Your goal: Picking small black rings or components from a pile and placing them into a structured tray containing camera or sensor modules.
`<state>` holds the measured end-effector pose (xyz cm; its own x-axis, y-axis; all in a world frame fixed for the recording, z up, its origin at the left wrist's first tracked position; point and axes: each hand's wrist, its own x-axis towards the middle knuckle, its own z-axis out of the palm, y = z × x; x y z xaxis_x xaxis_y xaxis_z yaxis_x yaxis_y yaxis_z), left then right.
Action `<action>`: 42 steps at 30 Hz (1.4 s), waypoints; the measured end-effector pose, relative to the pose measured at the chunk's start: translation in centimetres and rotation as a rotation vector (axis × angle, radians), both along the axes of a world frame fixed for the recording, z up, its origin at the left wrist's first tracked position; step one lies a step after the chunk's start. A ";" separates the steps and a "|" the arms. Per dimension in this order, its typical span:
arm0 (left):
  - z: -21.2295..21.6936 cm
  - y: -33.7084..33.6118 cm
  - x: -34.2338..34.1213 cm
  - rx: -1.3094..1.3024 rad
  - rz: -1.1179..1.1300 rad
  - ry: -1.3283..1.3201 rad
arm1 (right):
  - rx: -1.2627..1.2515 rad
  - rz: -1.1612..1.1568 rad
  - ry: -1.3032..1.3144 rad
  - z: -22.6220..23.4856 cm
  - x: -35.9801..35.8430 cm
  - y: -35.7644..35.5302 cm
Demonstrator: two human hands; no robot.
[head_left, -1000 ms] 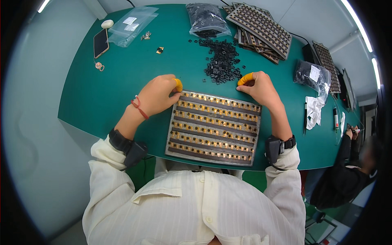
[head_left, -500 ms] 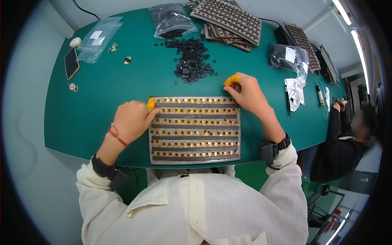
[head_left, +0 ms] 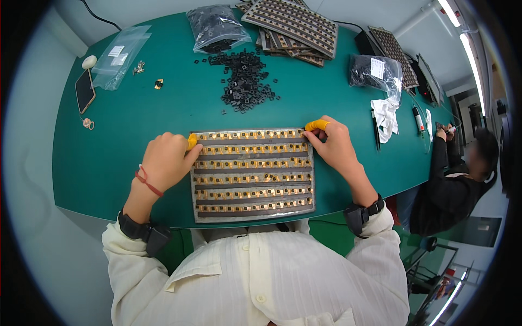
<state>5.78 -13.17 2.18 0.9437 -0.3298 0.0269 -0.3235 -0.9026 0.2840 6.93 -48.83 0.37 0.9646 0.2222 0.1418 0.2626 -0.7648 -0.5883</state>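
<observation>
A flat rectangular tray [head_left: 253, 179] lies before me, lined with rows of small gold strips bearing black square pieces, with dark grey bars between the rows. My left hand [head_left: 169, 157] grips its far left corner, thumb over the edge and a yellow finger cot on the index finger. At the far right corner, my right hand [head_left: 333, 144] is closed in a pinch over the end of the top row. A yellow cot covers its index finger too. Whatever lies between those fingertips is too small to make out. Beyond the tray spreads a heap of small black square frames [head_left: 244, 81].
Behind the heap lie an open bag of black pieces [head_left: 217, 27] and stacked trays [head_left: 293, 27]. A phone [head_left: 85, 91] and plastic bags [head_left: 119, 57] are left. Right are another bag [head_left: 378, 73], white tissue [head_left: 385, 117], tweezers [head_left: 376, 130] and a seated co-worker [head_left: 457, 185].
My right hand has come nearer, from beyond the tray's far right corner onto that corner. The left hand keeps its hold. The whole view has shifted slightly.
</observation>
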 end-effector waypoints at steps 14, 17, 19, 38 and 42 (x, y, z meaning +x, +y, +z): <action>0.5 -0.1 -0.2 0.003 0.020 0.018 | -0.331 0.081 0.141 1.9 -0.3 1.4; 1.6 -0.2 0.9 0.029 0.036 0.110 | -0.353 0.073 0.148 2.1 -0.6 1.7; 2.3 -0.4 2.4 -0.087 0.025 0.168 | -0.328 0.069 0.188 2.4 -0.3 1.6; -1.8 -3.4 5.6 -0.215 0.020 -0.058 | -0.045 -0.015 0.118 0.9 8.3 4.9; -2.1 -3.0 5.6 -0.288 0.040 -0.032 | -0.034 0.060 0.174 1.5 7.8 5.3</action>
<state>11.37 -16.18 0.09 0.9529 -0.2670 0.1441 -0.3025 -0.7984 0.5207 14.76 -43.54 1.92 0.9588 0.2820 -0.0344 0.2052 -0.7711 -0.6028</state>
